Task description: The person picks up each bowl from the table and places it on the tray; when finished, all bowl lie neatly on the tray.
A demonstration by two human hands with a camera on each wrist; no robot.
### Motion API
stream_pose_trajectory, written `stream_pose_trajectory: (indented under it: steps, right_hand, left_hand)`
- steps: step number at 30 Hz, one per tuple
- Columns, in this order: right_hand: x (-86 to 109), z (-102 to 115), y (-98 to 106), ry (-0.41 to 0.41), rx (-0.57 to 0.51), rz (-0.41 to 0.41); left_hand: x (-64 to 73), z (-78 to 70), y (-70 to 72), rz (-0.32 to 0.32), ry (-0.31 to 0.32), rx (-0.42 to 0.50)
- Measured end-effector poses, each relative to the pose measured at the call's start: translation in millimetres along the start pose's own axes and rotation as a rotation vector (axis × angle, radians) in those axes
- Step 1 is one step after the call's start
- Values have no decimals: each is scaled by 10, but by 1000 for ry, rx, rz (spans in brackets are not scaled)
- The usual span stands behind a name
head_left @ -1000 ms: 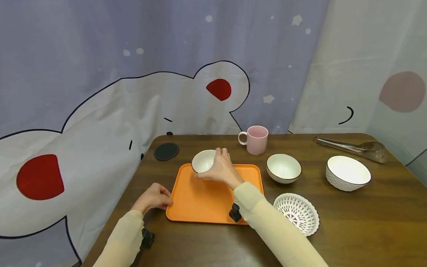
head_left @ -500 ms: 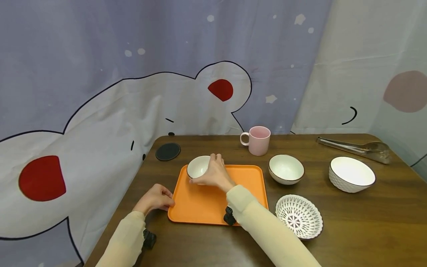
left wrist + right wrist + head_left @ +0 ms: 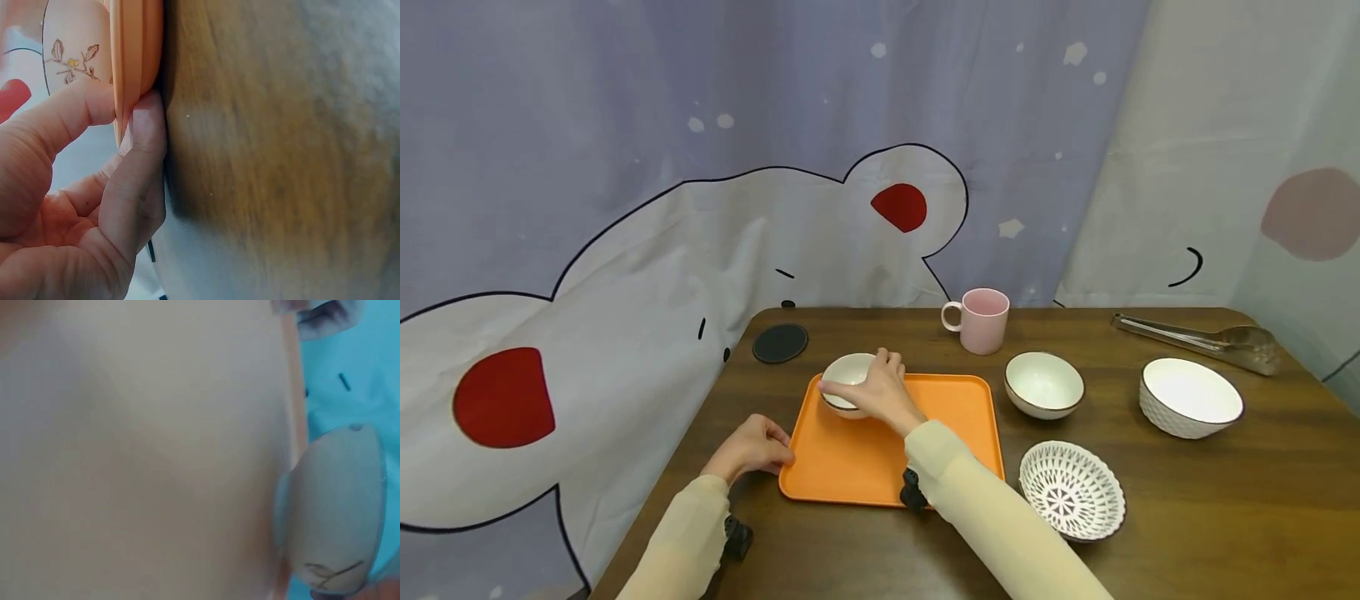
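An orange tray (image 3: 865, 467) lies on the wooden table. My left hand (image 3: 751, 447) pinches its left edge; the left wrist view has the thumb on the rim and a finger beneath it. At the tray's back left corner sits a small white bowl (image 3: 850, 367), upright, with a brown rim and a leaf pattern outside (image 3: 72, 62). Over this bowl spreads my right hand (image 3: 883, 393), its thumb stretched across the opening to the left rim and its fingers at the right side. In the right wrist view the bowl (image 3: 337, 512) overlaps the tray's edge, and only fingertips show below.
Right of the tray stand a similar white bowl (image 3: 1043, 383) and a white openwork basket (image 3: 1072, 492). Further right are a larger textured bowl (image 3: 1191, 396) and metal tongs (image 3: 1202, 340). A pink mug (image 3: 985, 321) and a black coaster (image 3: 779, 342) are at the back.
The right hand has brought the bowl left and down onto the tray's back left corner. Its thumb has risen from the near side to above the rim. The left hand keeps its pinch.
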State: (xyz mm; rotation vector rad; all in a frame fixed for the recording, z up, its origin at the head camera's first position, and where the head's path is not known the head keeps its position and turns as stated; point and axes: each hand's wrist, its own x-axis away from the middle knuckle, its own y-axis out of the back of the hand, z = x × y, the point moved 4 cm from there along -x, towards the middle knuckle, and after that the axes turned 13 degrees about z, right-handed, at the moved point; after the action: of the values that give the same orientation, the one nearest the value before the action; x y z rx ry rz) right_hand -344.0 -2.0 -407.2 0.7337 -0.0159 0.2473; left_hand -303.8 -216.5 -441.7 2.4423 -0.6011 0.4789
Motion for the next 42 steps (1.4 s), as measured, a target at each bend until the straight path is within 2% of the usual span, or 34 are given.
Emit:
stream_pose_trajectory:
  steps: [6, 17, 31, 42]
  right_hand:
    - [73, 16, 148, -1, -37, -66]
    - [172, -46, 370, -2, -40, -60]
    - [353, -90, 613, -4, 65, -60]
    - [458, -104, 776, 35, 137, -40]
  left_hand:
    - [-9, -4, -17, -4, -2, -8]
    - [23, -18, -21, -13, -29, -19]
    - [42, 20, -30, -12, -31, -17]
    - [25, 1, -27, -12, -23, -30]
